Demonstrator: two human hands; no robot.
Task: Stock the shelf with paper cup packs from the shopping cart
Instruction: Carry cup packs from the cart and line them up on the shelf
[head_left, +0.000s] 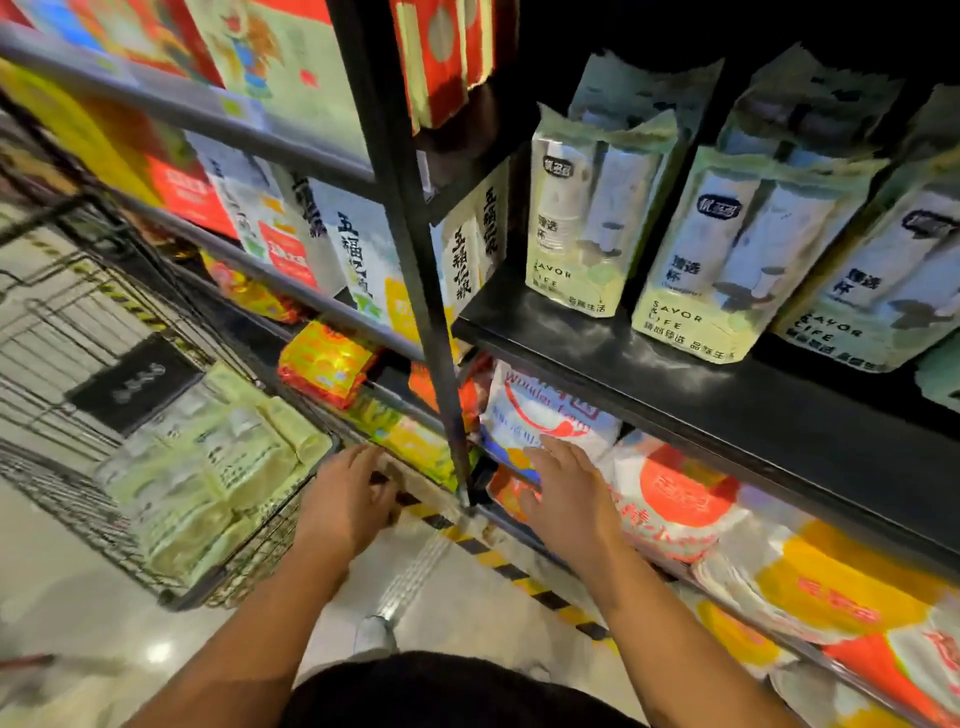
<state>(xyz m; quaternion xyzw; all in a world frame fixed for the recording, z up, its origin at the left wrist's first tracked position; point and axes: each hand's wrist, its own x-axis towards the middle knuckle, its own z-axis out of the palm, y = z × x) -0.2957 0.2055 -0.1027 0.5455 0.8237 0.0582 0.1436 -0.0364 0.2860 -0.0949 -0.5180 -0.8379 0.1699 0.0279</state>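
Hovering by the corner of the shopping cart (260, 545), your left grip (345, 499) and right grip (566, 493) were spread, empty, likely poised to lift its paper cup packs (208, 478).

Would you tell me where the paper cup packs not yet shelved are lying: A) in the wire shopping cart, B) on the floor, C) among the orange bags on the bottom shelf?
A: the pale green packs lie piled in the wire shopping cart at the left.
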